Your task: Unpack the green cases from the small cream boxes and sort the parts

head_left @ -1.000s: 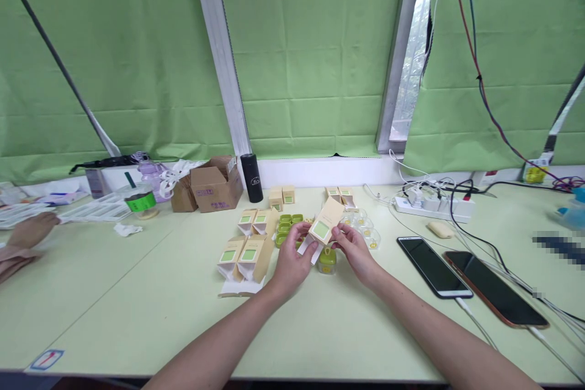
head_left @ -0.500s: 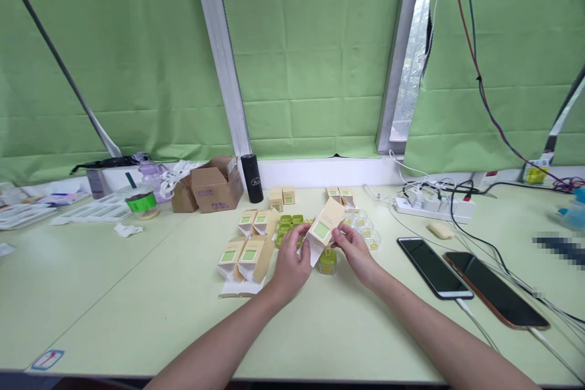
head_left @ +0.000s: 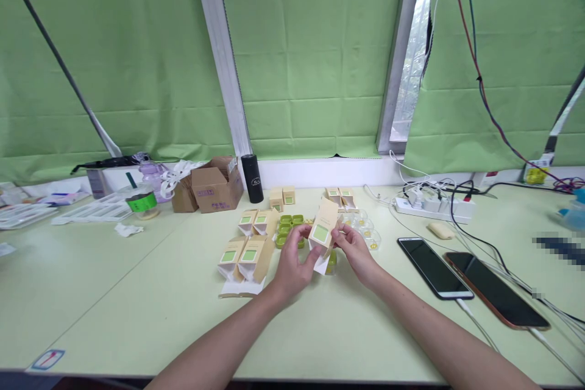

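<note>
Between my hands is a small beige paper box (head_left: 325, 219) with a green square on its front and a white flap open at the lower end. My left hand (head_left: 296, 259) grips its left side, thumb near the flap. On the right edge, the fingers of my right hand (head_left: 354, 247) pinch the box. Partly hidden behind the flap stands a small clear container with a green lid (head_left: 331, 262). Green lids (head_left: 284, 228) lie in rows left of the box, and clear containers (head_left: 368, 230) with yellow marks sit to the right. Several open paper boxes (head_left: 249, 253) lie on the left.
Closed small boxes (head_left: 282, 197) and more open boxes (head_left: 340, 197) stand farther back. Two phones (head_left: 436, 268) with cables lie at right, near a power strip (head_left: 434, 209). A cardboard box (head_left: 217, 186), a black bottle (head_left: 252, 178) and a drink cup (head_left: 142, 202) stand at back left.
The held paper box has turned more upright and shifted slightly left, its flap now covering part of the green-lidded container. My left thumb has moved onto its lower front.
</note>
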Demonstrator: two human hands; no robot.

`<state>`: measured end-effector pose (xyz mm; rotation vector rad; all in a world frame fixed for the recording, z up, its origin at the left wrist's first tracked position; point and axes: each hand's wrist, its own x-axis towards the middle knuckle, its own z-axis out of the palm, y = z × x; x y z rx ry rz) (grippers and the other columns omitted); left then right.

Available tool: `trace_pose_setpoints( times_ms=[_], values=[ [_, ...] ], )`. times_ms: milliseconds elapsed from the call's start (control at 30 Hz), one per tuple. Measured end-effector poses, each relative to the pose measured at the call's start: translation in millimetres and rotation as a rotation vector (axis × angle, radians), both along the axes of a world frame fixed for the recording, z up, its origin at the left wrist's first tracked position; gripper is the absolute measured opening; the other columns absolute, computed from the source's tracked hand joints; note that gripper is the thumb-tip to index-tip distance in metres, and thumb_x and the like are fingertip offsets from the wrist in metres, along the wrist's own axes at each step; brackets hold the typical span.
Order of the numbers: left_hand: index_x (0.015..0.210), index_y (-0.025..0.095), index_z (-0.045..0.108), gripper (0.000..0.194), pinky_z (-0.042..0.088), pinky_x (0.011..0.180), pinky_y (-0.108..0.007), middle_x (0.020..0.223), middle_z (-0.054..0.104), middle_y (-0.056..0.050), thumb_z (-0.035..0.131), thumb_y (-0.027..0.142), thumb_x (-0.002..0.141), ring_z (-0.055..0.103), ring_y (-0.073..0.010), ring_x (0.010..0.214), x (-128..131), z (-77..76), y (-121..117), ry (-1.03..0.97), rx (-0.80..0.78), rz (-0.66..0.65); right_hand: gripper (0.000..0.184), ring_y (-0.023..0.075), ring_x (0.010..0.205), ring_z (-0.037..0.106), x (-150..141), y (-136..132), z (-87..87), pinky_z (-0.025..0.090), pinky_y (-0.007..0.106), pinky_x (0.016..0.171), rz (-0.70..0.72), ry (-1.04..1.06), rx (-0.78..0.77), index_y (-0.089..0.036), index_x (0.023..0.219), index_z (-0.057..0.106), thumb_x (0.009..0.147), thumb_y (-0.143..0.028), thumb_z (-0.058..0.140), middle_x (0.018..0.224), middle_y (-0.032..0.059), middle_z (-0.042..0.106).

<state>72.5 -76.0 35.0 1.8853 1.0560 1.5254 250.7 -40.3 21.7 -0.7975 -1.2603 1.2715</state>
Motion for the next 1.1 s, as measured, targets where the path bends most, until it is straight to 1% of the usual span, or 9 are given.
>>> trace_pose_setpoints(
  times_ms=[133, 200, 367, 467, 700, 767, 867, 1000, 1100],
  values=[
    [0.117, 0.021, 0.062, 0.032, 0.047, 0.095, -0.039, 0.114, 0.068, -0.011, 0.067, 0.043, 0.093, 0.064, -0.0264, 0.108, -2, -2.7, 4, -0.018, -0.005, 0.058, 0.058, 0.03, 0.099, 0.074, -3, -4, 5.0, 0.058, 0.042, 0.087, 0.051, 0.057, -0.008, -0.026, 0.111, 0.064, 0.074, -0.068, 0.08, 0.108, 0.0091, 0.079],
    [0.115, 0.02, 0.062, 0.033, 0.048, 0.094, -0.037, 0.113, 0.069, -0.01, 0.067, 0.046, 0.094, 0.065, -0.0255, 0.106, -2, -3.8, 7, -0.062, -0.037, 0.056, 0.06, 0.0304, 0.1, 0.075, -4, -6, 7.4, 0.06, 0.043, 0.087, 0.07, 0.077, -0.005, -0.027, 0.115, 0.062, 0.074, -0.065, 0.083, 0.11, 0.0092, 0.079],
    [0.113, 0.02, 0.062, 0.039, 0.052, 0.085, -0.033, 0.109, 0.073, -0.01, 0.071, 0.05, 0.09, 0.068, -0.0242, 0.1, -2, -1.8, 9, -0.261, -0.182, -0.084, 0.068, 0.0318, 0.104, 0.075, -3, -8, 11.1, 0.061, 0.045, 0.088, 0.079, 0.07, -0.001, -0.026, 0.122, 0.06, 0.07, -0.062, 0.086, 0.115, 0.0108, 0.078],
    [0.109, 0.019, 0.062, 0.038, 0.053, 0.085, -0.032, 0.109, 0.074, -0.009, 0.076, 0.046, 0.086, 0.069, -0.0241, 0.1, -3, 0.6, 10, -0.364, -0.236, -0.152, 0.065, 0.032, 0.102, 0.076, -2, -7, 10.3, 0.062, 0.045, 0.086, 0.059, 0.064, -0.003, -0.025, 0.118, 0.062, 0.07, -0.061, 0.087, 0.113, 0.011, 0.079],
    [0.098, 0.018, 0.065, 0.037, 0.051, 0.076, -0.03, 0.091, 0.075, -0.005, 0.084, 0.036, 0.073, 0.069, -0.0198, 0.078, -3, 1.4, 15, -0.549, -0.394, -0.232, 0.061, 0.033, 0.103, 0.075, -1, -4, 7.8, 0.062, 0.047, 0.089, 0.042, 0.062, 0.002, -0.025, 0.115, 0.066, 0.069, -0.059, 0.088, 0.115, 0.0106, 0.079],
    [0.096, 0.018, 0.065, 0.037, 0.051, 0.075, -0.03, 0.087, 0.075, -0.004, 0.086, 0.033, 0.069, 0.069, -0.0197, 0.077, -2, 1.0, 17, -0.607, -0.459, -0.262, 0.063, 0.0336, 0.105, 0.075, 0, -5, 9.6, 0.061, 0.049, 0.091, 0.043, 0.073, 0.004, -0.025, 0.115, 0.067, 0.067, -0.059, 0.089, 0.117, 0.011, 0.078],
    [0.094, 0.018, 0.066, 0.038, 0.051, 0.076, -0.029, 0.089, 0.076, -0.004, 0.088, 0.027, 0.065, 0.07, -0.0189, 0.078, -2, 0.7, 18, -0.683, -0.533, -0.285, 0.064, 0.0339, 0.103, 0.075, 0, -6, 12.4, 0.06, 0.05, 0.093, 0.043, 0.092, -0.003, -0.024, 0.114, 0.068, 0.065, -0.058, 0.091, 0.116, 0.0113, 0.078],
    [0.096, 0.018, 0.066, 0.039, 0.052, 0.077, -0.03, 0.092, 0.077, -0.006, 0.089, 0.03, 0.067, 0.071, -0.02, 0.081, -1, 2.3, 17, -0.67, -0.538, -0.293, 0.063, 0.0334, 0.102, 0.075, -1, -8, 14.5, 0.061, 0.05, 0.092, 0.032, 0.104, -0.006, -0.025, 0.113, 0.069, 0.064, -0.058, 0.091, 0.115, 0.0113, 0.078],
    [0.104, 0.018, 0.064, 0.044, 0.054, 0.081, -0.034, 0.095, 0.077, -0.007, 0.087, 0.039, 0.073, 0.073, -0.023, 0.086, -1, 5.4, 14, -0.587, -0.462, -0.287, 0.065, 0.0337, 0.104, 0.074, -1, -10, 16.7, 0.061, 0.049, 0.09, 0.015, 0.11, 0.021, -0.025, 0.115, 0.068, 0.065, -0.06, 0.09, 0.118, 0.012, 0.078]
  ],
)
